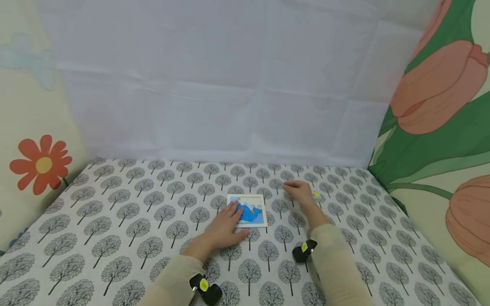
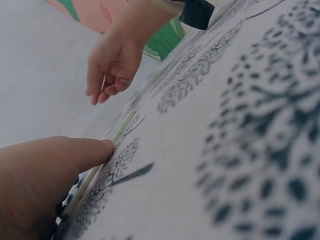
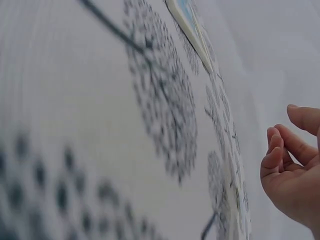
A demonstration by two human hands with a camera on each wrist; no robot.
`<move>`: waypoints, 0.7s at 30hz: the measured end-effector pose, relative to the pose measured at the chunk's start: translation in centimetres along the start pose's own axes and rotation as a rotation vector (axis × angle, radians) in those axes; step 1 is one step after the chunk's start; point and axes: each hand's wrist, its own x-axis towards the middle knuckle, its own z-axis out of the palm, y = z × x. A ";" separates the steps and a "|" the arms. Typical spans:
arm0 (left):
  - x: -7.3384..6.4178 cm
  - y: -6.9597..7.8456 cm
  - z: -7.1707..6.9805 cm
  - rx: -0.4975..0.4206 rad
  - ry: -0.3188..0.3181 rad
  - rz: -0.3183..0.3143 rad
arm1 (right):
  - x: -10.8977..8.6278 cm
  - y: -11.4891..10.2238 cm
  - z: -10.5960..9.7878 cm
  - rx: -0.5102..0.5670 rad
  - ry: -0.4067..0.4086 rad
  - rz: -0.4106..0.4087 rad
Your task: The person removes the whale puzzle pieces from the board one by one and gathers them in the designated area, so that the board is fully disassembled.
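A framed picture puzzle with a blue whale lies flat near the middle of the table. My left hand rests on its left part, fingers extended over the picture and thumb spread below the lower edge. In the left wrist view the left thumb lies along the puzzle's pale rim. My right hand is raised right of the puzzle, fingers bent. A thin pale sliver shows among the right hand's fingers; whether it is a thin piece's edge or a gap is unclear. The right wrist view shows no distinct object there.
A small colourful piece lies on the table just right of my right hand, partly hidden by it. The tree-print cloth covers the table. A white sheet hangs behind, and floral walls stand at both sides.
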 end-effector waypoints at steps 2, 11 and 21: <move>0.1 0.0 0.1 0.002 -0.003 0.000 | -0.1 -0.1 0.6 -0.009 -0.017 -0.013; -0.4 0.5 -0.4 0.024 -0.019 0.047 | -0.4 -0.6 3.2 0.019 -0.104 -0.079; -1.0 0.8 -0.7 0.078 -0.054 0.082 | -0.4 -1.1 6.5 0.002 -0.156 -0.095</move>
